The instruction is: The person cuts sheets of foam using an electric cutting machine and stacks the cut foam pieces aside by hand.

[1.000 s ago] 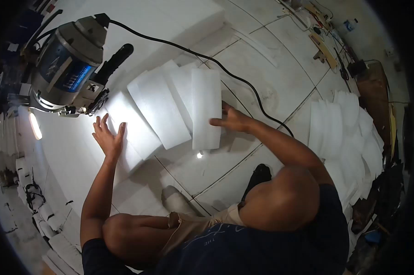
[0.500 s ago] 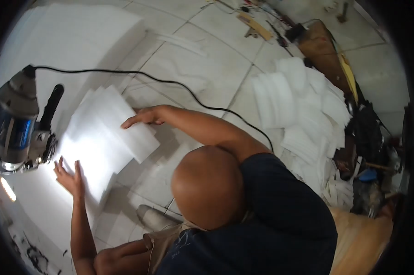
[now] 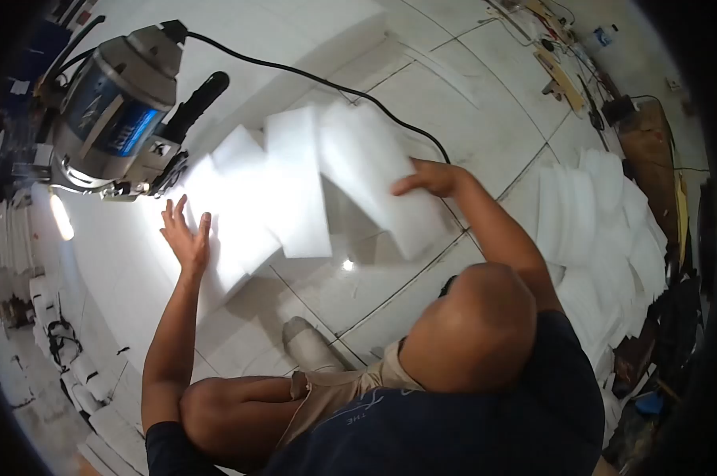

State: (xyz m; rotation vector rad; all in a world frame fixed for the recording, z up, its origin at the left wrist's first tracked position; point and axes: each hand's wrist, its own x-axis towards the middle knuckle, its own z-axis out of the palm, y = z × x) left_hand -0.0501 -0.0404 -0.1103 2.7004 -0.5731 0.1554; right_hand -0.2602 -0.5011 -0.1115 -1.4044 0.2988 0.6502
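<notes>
My right hand grips the edge of a white foam sheet, blurred by motion and tilted off the right side of the stack. Thumb and fingers close over its right edge. Other foam sheets lie fanned on a large white foam block, brightly lit by a lamp. My left hand is at the left part of these sheets, with fingers spread and nothing in them. Close above it stands a grey and blue electric machine with a black side handle.
A black cable runs from the machine across the block and tiled floor. At the right lies a heap of white foam pieces, with a brown board and scattered tools behind it. More foam pieces are at the left edge.
My right hand has moved right, taking a foam sheet away from the stack. The sheets are now more fanned out. My left hand stays by the stack. The whole view has shifted.
</notes>
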